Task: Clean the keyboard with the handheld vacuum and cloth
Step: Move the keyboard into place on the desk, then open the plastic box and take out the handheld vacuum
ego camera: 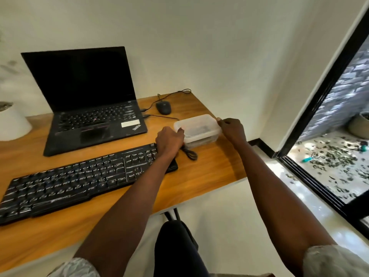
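The keyboard (79, 176) lies along the desk's (209, 166) near edge, before the open laptop (89, 108). Its right end passes under the left hand (169, 140), whose fingers curl on the left end of a lidded clear box (199, 127) just beyond. The right hand (232, 129) pinches the box's right end, well clear of the keyboard.

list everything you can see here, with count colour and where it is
clear plastic lidded box: 1, translucent, right part of desk, held at both ends
black full-size keyboard: 1, black, front left of desk
open black laptop: 1, black, behind keyboard, screen dark
black corded mouse: 1, black, right of laptop
white plant pot: 1, white, far left
wooden desk: 1, orange-brown, against wall
left hand: 1, grips box's left end
right hand: 1, fingers pinch box's right end
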